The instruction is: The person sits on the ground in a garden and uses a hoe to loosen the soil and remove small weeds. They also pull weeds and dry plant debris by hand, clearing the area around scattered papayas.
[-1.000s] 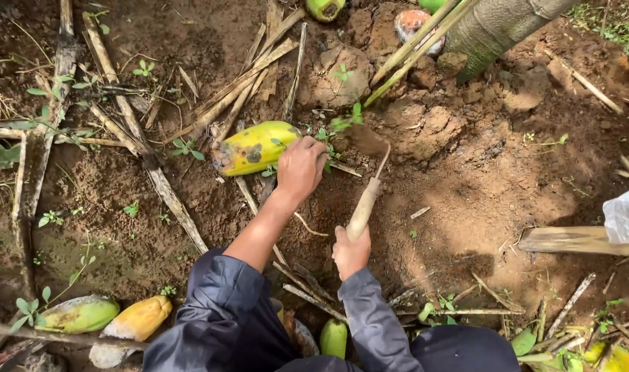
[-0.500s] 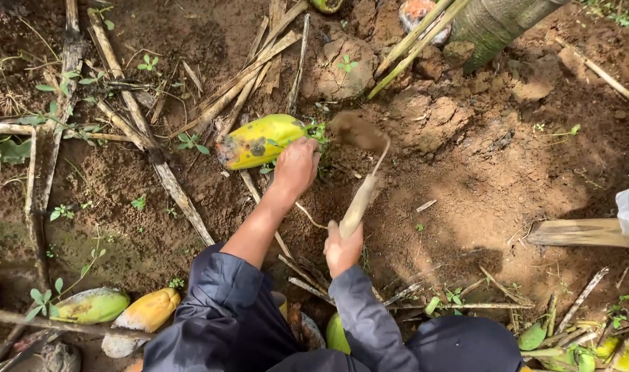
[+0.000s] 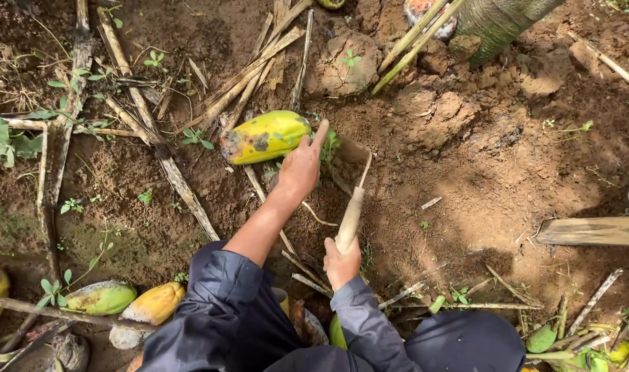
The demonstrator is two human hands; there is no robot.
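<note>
Seen from the head camera, the ground is bare, damp brown soil, cloddy and uneven, strewn with dry split stalks (image 3: pixel 164 164) and small green seedlings. A tree trunk (image 3: pixel 497 22) rises at the top right, with big earth clods (image 3: pixel 343 65) beside it and dappled shade across the dirt on the right.

The right hand (image 3: pixel 342 262) is clenched around the wooden handle of a small hand hoe (image 3: pixel 350 207), whose soil-caked blade is dug into the earth just ahead. The left hand (image 3: pixel 300 167) rests on the ground beside the blade, fingers loosely spread, index finger pointing up, gripping nothing visible; it touches or nearly touches a yellow-green papaya (image 3: pixel 265 136) with dark blotches.

More fallen papayas (image 3: pixel 128 303) lie at the lower left. A flat wooden board (image 3: pixel 586 232) lies at the right edge.
</note>
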